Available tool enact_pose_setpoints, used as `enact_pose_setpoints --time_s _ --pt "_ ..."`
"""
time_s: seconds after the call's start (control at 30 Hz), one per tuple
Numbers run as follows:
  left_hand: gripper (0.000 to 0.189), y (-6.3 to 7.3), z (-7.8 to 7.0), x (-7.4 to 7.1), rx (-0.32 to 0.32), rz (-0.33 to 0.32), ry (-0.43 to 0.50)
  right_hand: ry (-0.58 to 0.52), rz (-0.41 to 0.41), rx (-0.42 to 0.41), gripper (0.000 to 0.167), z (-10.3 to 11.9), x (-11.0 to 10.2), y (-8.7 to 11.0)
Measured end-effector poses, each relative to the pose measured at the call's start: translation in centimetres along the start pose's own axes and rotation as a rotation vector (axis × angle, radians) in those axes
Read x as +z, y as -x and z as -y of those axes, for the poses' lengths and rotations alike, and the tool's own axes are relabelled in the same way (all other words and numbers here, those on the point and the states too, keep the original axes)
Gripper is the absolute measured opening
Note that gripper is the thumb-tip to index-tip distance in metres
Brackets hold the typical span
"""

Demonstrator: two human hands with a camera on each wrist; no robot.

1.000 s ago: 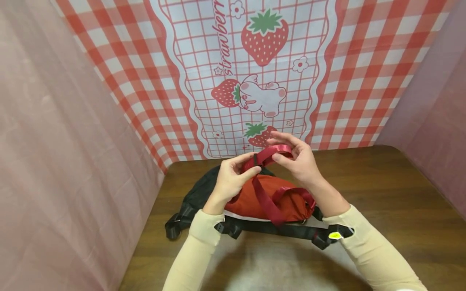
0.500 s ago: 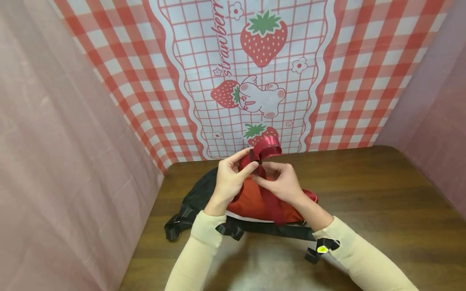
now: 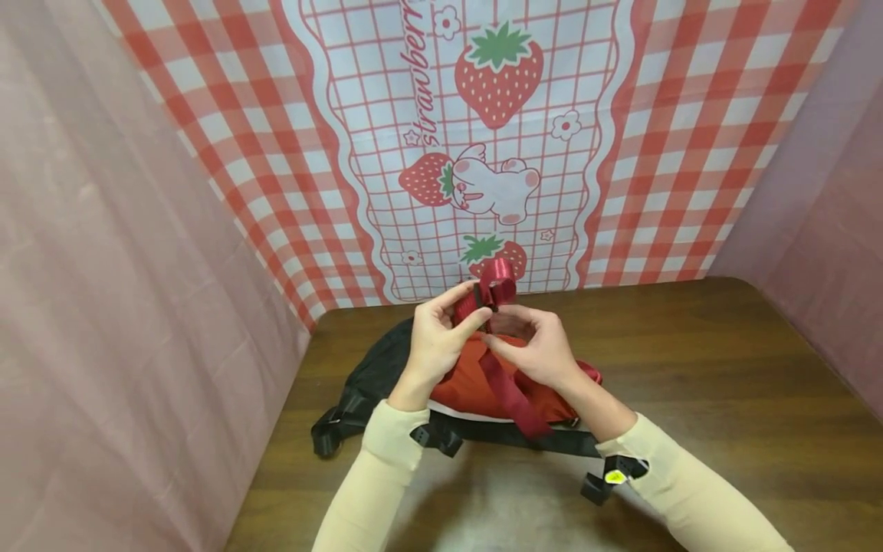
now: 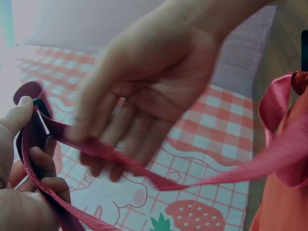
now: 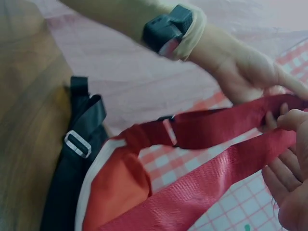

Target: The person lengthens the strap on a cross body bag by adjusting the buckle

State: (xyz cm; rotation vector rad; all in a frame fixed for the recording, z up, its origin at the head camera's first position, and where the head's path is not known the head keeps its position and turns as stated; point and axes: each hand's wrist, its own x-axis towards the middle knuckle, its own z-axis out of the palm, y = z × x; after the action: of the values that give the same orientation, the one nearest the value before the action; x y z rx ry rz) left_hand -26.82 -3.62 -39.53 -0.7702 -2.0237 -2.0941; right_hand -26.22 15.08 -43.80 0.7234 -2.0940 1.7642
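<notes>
An orange and black bag [image 3: 458, 387] lies on the wooden table, its red webbing strap [image 3: 513, 399] lifted off it. My left hand [image 3: 433, 337] pinches the strap at a black slider buckle [image 3: 477, 295] between thumb and fingers. A small strap loop [image 3: 500, 277] stands up beyond the slider. Just to the right, my right hand [image 3: 541, 345] holds the strap's lower run between thumb and fingers. That run passes through its fingers in the left wrist view, where the hand [image 4: 154, 86] is blurred. In the right wrist view two strap runs [image 5: 216, 127] stretch toward both hands.
A black strap with a metal slider [image 5: 78, 144] hangs at the bag's side. Another black strap end [image 3: 326, 437] lies at the left on the wooden table [image 3: 690, 368]. A strawberry-print checked cloth [image 3: 497, 176] hangs behind, with pink curtains [image 3: 138, 307] at the sides.
My right hand has left the top of the loop and come down to the strap beside the slider. The loop has become smaller. My left hand stays almost in place.
</notes>
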Motion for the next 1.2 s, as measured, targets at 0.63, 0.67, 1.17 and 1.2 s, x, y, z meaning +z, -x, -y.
enact_pose_setpoints --time_s 0.63,0.67,1.17,1.2 --pt "0.045 0.1 -0.2 0.5 0.013 0.008 -0.004 0.003 -0.037 -0.01 0.034 -0.5 0.0 0.8" --pt "0.045 0.1 -0.2 0.4 0.016 0.007 -0.003 0.003 -0.033 -0.015 0.035 -0.5 0.0 0.8" --pt "0.047 0.2 -0.3 0.2 0.015 0.007 -0.002 0.008 -0.013 -0.026 0.042 -0.7 0.5 1.1" --pt "0.046 0.2 -0.3 0.2 0.015 0.009 0.002 0.006 -0.015 -0.032 0.043 -0.7 0.6 1.1"
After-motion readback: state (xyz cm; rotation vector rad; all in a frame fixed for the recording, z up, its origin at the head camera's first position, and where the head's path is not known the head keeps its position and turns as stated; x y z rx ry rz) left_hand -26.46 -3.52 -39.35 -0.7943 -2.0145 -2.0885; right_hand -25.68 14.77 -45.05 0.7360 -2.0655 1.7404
